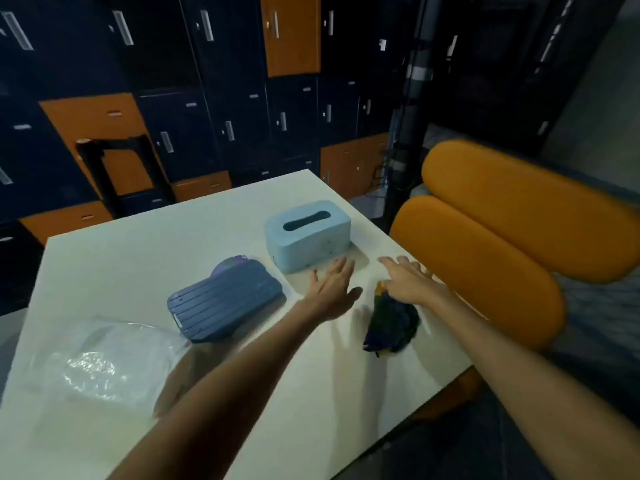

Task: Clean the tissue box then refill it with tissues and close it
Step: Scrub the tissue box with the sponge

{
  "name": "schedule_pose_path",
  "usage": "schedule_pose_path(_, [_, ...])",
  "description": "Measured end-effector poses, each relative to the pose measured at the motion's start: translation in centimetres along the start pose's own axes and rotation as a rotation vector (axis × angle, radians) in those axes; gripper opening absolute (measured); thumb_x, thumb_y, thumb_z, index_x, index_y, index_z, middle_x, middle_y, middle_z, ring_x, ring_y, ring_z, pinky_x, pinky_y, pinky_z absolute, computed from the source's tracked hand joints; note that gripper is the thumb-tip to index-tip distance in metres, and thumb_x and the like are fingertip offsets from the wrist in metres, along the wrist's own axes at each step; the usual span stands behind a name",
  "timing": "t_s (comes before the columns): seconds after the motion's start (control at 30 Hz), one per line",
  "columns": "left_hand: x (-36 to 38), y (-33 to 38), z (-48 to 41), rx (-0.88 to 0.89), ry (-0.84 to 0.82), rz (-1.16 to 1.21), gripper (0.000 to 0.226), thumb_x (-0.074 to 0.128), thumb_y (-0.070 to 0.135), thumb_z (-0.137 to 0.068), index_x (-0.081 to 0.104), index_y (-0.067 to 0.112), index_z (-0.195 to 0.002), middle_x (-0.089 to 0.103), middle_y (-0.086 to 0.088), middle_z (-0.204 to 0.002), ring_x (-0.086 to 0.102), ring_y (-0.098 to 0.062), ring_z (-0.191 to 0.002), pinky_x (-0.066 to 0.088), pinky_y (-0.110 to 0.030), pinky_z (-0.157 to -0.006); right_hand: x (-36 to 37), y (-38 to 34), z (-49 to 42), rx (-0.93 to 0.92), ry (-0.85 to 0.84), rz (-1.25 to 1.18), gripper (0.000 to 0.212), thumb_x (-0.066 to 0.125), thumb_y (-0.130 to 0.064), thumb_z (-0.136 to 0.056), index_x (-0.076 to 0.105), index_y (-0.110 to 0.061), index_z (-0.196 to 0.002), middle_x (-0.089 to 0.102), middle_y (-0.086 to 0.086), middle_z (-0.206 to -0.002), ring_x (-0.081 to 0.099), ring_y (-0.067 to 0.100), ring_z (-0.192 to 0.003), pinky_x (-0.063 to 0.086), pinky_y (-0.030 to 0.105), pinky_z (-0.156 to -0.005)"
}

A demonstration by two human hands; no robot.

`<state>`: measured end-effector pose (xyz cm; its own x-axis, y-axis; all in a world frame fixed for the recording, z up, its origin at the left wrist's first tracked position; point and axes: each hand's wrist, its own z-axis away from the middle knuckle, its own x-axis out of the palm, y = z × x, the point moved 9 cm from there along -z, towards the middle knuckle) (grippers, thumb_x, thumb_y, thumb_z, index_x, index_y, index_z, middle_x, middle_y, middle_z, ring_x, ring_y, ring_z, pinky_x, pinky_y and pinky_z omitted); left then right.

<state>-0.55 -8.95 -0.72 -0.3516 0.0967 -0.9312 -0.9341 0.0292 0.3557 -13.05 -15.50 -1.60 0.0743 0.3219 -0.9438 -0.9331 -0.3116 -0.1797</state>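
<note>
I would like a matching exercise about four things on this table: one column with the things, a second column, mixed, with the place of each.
Things:
1. light blue tissue box
2. dark blue ribbed lid
3. clear plastic bag
4. dark crumpled cloth

Places:
A. near left corner of the table
B. under the right hand
C. far side, slot facing up
D. middle, left of the left hand

Pairs: 1-C, 2-D, 3-A, 4-B

A pale cream rectangular table (145,268) carries a light blue plastic tissue box (307,237) near its far edge, a dark blue ribbed plastic lid (225,301) at the middle, a crumpled clear plastic packet (104,362) nearest, and a dark bunched cloth (391,323) by the right edge.
</note>
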Motion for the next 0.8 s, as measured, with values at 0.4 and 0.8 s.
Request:
schedule_pose_path(0.4, [5.0,1.1,1.5,-0.023,-0.043,0.181,0.041,0.04,0.024,-0.101,0.048,0.005,-0.136,0.043,-0.015,-0.144,0.042,-0.032,-0.131,0.034,-0.044,-0.107,3.1,1.2,1.6,0.221,0.132,-0.302,0.035,0.057,-0.018,-0.09,0.05,-0.005,-0.122,0.053,0.017,-0.124,0.049,0.037,-0.115,0.043,0.042,-0.092])
schedule_pose_path(0.8, [3.2,-1.1,2.1,-0.22,-0.063,1.217,0.032,0.06,0.024,-0.094,0.055,0.01,-0.123,0.065,-0.014,-0.117,0.066,-0.019,-0.095,0.06,-0.033,-0.077,-2.5,-3.0,1.3,0.164,0.104,-0.879,0.021,0.052,-0.011,-0.085,0.064,-0.001,-0.099,0.062,0.014,-0.092,0.056,0.027,-0.09,0.049,0.04,-0.084])
